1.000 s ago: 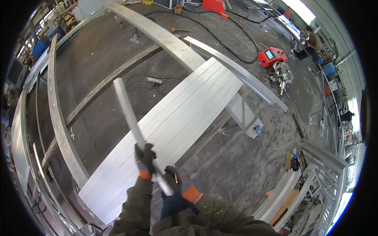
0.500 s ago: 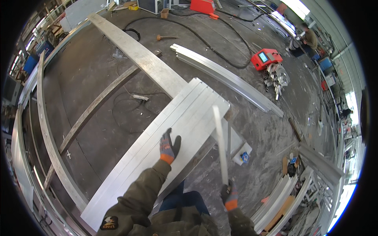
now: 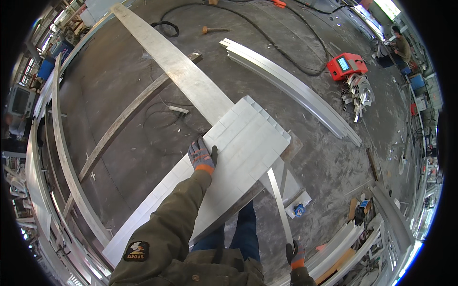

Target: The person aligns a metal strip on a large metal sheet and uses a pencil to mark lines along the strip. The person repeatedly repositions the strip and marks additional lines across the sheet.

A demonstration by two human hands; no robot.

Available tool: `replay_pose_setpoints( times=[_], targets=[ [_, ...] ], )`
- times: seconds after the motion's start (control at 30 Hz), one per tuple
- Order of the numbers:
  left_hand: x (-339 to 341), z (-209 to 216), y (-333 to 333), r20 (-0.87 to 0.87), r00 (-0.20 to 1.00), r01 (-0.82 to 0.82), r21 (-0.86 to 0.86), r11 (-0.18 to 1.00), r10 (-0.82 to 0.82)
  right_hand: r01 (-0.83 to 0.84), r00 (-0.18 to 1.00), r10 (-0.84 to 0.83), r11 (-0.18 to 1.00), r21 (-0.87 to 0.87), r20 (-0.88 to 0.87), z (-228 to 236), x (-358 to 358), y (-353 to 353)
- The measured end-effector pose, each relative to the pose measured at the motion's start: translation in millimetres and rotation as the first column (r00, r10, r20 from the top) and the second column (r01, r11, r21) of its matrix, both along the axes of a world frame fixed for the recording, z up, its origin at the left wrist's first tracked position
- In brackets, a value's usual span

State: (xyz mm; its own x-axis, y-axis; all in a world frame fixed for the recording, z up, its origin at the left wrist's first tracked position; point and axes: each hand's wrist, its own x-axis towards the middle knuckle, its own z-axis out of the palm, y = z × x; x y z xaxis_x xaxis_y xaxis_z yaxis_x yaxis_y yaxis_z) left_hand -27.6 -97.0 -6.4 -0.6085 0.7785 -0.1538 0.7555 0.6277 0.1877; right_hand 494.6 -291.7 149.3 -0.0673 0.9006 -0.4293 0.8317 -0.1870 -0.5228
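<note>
Several long silver metal profiles [image 3: 248, 148] lie side by side in a stack, running from lower left to the middle. My left hand [image 3: 202, 156], in a grey and orange glove with dark fingertips, rests on their left part with its fingers spread. To the right of the stack my right hand [image 3: 295, 253], gloved alike, is closed round the lower end of a long thin flat metal strip [image 3: 280, 202]. The strip's far end meets the stack's right edge in the view; whether they touch I cannot tell.
A broad metal beam [image 3: 176, 71] and a curved bar [image 3: 126, 114] pass beneath or beyond the stack. Loose profiles [image 3: 291, 90], a red machine [image 3: 347, 66] and a mallet [image 3: 214, 30] are on the floor. A blue tape measure [image 3: 299, 210] sits at right. A person [image 3: 400, 47] sits far right.
My left hand has shifted onto the left edge of the stack and come down flat. My right hand has moved lower and rightward, drawing the strip back from above the stack to its side.
</note>
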Motion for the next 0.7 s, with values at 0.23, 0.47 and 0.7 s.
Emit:
replay_pose_setpoints(
  times=[0.23, 0.47, 0.7],
  targets=[
    [19, -32, -4, -0.345, 0.936, -0.032, 0.098, 0.995, 0.064, -0.089, 0.995, 0.085, 0.993, -0.075, -0.062, 10, 57, 38],
    [32, -49, -3, -0.403, 0.905, -0.111, 0.091, 0.990, 0.138, -0.047, 0.989, 0.056, 0.997, 0.067, -0.135, -9, 94, 148],
    [38, -7, 5, -0.115, 0.965, -0.243, -0.041, 0.969, 0.237, -0.119, 0.896, 0.107, 0.993, 0.001, -0.431, -115, -29, 387]
  ],
)
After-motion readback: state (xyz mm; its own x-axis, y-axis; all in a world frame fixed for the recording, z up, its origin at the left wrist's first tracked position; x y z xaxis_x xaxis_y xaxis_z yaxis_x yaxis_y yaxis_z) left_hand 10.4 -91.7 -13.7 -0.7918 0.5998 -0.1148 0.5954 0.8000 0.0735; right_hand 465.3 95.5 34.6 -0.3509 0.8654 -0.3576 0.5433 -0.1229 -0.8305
